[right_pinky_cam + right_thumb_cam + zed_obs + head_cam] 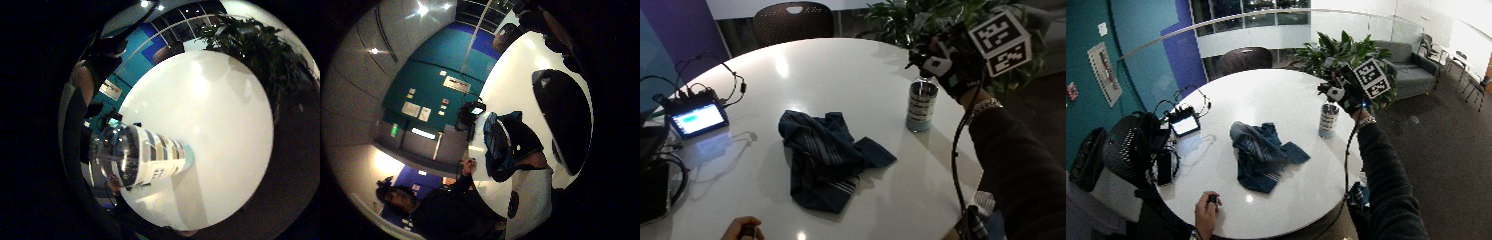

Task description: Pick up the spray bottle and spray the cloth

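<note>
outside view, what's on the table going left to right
small screen with cables → blue cloth → spray bottle, with the gloved right hand at its top

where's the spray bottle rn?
Outside view: the spray bottle stands upright near the white table's edge, beside the blue cloth, with the gloved right hand at its top.

Glossy white table [840, 70], soft crumpled blue striped cloth [826, 155], clear plastic spray bottle [922, 107] with banded label
</note>
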Demonstrator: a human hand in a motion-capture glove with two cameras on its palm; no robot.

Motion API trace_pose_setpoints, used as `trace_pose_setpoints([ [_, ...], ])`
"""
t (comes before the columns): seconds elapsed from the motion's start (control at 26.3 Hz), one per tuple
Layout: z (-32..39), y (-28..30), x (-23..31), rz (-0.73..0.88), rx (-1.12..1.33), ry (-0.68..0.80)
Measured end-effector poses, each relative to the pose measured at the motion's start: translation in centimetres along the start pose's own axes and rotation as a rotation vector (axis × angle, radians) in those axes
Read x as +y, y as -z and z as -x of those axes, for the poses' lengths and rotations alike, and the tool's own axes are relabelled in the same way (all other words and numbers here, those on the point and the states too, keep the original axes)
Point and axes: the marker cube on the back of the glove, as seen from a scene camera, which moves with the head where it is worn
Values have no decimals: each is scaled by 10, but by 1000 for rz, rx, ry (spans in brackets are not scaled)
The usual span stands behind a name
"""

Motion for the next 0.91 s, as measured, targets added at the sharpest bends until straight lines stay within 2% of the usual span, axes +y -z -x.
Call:
trace_pose_setpoints([
  [0.34,-24,-41,4,-26,-193,-106],
  [0.61,-16,-43,0,-110,-178,-20],
  [0.91,-9,-38,4,22,-181,34],
])
